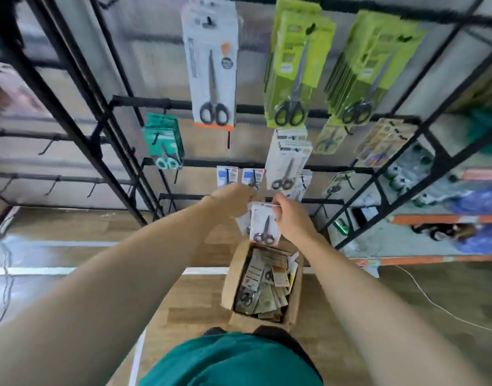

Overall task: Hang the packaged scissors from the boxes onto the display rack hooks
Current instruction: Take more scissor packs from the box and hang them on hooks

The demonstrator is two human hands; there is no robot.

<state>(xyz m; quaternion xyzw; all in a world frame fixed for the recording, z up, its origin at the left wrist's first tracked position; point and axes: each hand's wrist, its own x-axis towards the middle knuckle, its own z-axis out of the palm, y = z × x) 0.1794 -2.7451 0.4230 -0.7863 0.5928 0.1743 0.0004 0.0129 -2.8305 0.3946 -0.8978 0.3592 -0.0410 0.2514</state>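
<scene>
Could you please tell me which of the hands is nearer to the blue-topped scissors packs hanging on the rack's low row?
Left. The left hand reaches up just below the blue-topped packs; the right hand is lower and to their right, pinching a white scissors pack.

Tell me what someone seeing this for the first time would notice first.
Probably the two bare arms reaching forward, the right hand pinching the top of a white scissors pack while the left hand grips packs behind it. Directly below sits an open cardboard box full of packs, and above hang bright green scissors packs on the black rack.
</scene>
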